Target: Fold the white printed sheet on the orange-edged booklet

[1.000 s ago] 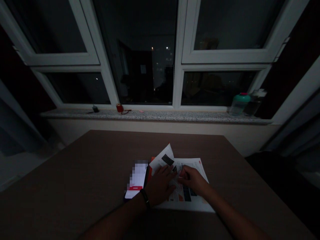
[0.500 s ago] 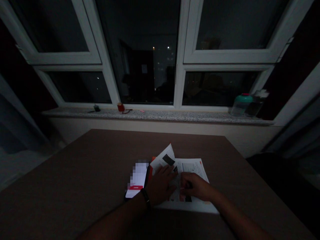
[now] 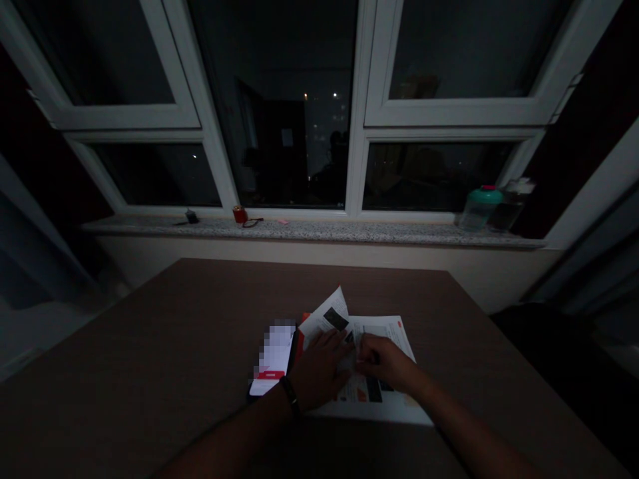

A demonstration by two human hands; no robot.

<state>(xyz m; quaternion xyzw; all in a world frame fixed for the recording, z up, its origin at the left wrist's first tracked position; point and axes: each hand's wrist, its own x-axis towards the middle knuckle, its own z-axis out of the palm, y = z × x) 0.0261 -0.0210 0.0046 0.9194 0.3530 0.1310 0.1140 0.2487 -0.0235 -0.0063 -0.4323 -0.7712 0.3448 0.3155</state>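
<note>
An open booklet point(image 3: 384, 411) with printed text and pictures lies on the brown table. Its left page point(image 3: 324, 316) is raised and bent, with the corner pointing up. My left hand point(image 3: 319, 369), wearing a dark wristband, rests flat with fingers stretched across that page near the fold. Over the right page my right hand point(image 3: 387, 362) is closed, its fingertips pressed together close to the fold. Whatever those fingers hold, if anything, is hidden. A lit phone point(image 3: 276, 349) lies just left of the booklet, its screen partly blurred out.
The brown table point(image 3: 150, 352) reaches to a wall below a speckled stone sill point(image 3: 319, 231). On the sill are a small red jar point(image 3: 239, 214), a small dark bottle point(image 3: 191, 216), a teal-topped jug point(image 3: 482, 207) and a clear bottle point(image 3: 512, 206). A dark window stands behind.
My right hand has shifted slightly up and left along the page, uncovering more of the lower pictures. My left hand stays on the bent page.
</note>
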